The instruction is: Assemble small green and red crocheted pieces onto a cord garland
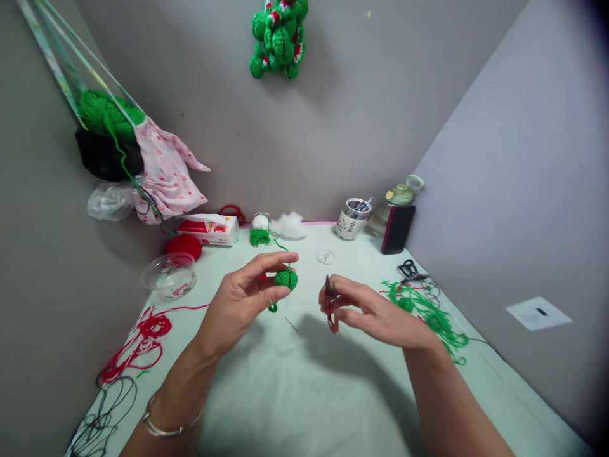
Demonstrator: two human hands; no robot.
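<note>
My left hand [247,285] pinches a small green crocheted ball [286,280] between thumb and fingers. A dark line runs across the ball, and a strand of green yarn rises from it toward the back. Below it hangs a small green loop [273,308]. To the right, apart from the ball, my right hand [364,304] is closed on small scissors [332,322] with reddish handles and dark blades pointing up. On the cloth between the hands lies a thin needle [291,324].
Red and white yarn [152,330] and black cord [107,412] lie left; green yarn scraps [438,320] lie right. Along the back are a clear bowl [176,279], a box [212,230], stuffing [290,225], a pen tin [353,220] and a phone [398,230]. Crocheted figures [280,41] hang above.
</note>
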